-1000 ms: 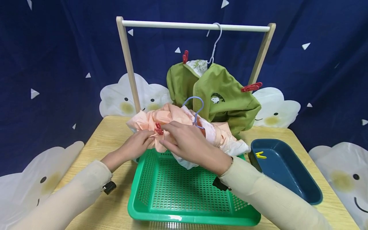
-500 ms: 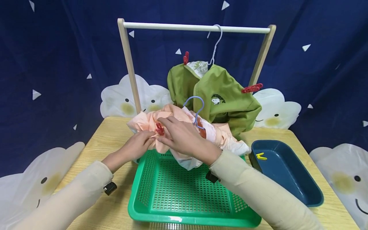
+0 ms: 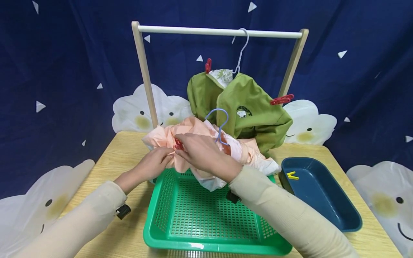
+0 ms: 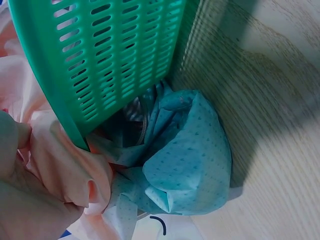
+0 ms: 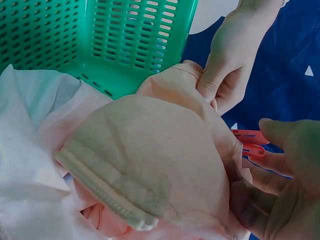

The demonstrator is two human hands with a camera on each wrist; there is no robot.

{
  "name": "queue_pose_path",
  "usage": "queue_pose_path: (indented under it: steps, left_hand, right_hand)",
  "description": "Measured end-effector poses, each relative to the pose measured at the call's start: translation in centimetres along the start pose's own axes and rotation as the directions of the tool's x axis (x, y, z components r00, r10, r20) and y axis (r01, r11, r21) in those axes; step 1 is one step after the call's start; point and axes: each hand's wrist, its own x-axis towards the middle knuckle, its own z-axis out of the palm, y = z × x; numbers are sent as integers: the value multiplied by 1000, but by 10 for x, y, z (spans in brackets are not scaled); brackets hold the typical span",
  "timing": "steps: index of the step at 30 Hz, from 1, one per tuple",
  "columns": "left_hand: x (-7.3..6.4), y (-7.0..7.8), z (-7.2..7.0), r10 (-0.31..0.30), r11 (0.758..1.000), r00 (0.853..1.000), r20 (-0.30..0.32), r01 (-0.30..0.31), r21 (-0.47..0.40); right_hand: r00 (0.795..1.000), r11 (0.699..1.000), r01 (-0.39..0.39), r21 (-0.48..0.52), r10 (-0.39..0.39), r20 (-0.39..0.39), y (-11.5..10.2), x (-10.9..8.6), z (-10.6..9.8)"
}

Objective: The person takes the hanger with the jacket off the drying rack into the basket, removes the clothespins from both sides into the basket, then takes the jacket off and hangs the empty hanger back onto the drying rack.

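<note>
A peach-pink jacket [image 3: 188, 124] lies bunched over the far rim of the green basket [image 3: 213, 245], with a blue hanger [image 3: 227, 118] sticking up from its neck. My left hand [image 3: 151, 164] pinches the jacket's cloth near its left end. A red clothespin [image 3: 178, 144] sits on that cloth just beside the left fingertips. My right hand [image 3: 201, 150] has thumb and fingers around the clothespin; in the right wrist view, thumb and index finger meet its handle ends [image 5: 251, 136]. Part of the clothespin is hidden behind the right hand in the head view.
Behind, a green jacket [image 3: 255, 104] with two red clothespins hangs on a white hanger [image 3: 241, 53] from the rack bar [image 3: 193, 30]. A dark blue tray [image 3: 319, 186] holding a yellow clothespin [image 3: 292, 175] stands right. Teal cloth [image 4: 185, 160] lies beside the basket.
My right hand has shifted left and closed its thumb and fingers onto the red clothespin. The left hand stays on the pink cloth.
</note>
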Motion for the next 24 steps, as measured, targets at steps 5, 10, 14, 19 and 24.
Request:
queue_pose_path:
  steps: [5, 10, 14, 19, 24]
  left_hand:
    - [-1, 0, 0, 5, 1000, 1000, -7, -5, -1]
    - [-1, 0, 1, 12, 1000, 1000, -18, -12, -1]
    - [0, 0, 1, 8, 1000, 1000, -18, -8, -1]
    - [1, -1, 2, -1, 1000, 1000, -13, 1, -7]
    - [1, -1, 2, -2, 1000, 1000, -10, 2, -12]
  right_hand:
    - [999, 1000, -4, 13, 4, -44, -2, 2, 2]
    - [998, 999, -29, 24, 31, -59, -4, 4, 3]
    - [998, 999, -45, 0, 45, -43, -4, 6, 4]
    - [998, 998, -55, -38, 54, -28, -3, 9, 3]
    - [998, 997, -51, -51, 49, -40, -2, 10, 2]
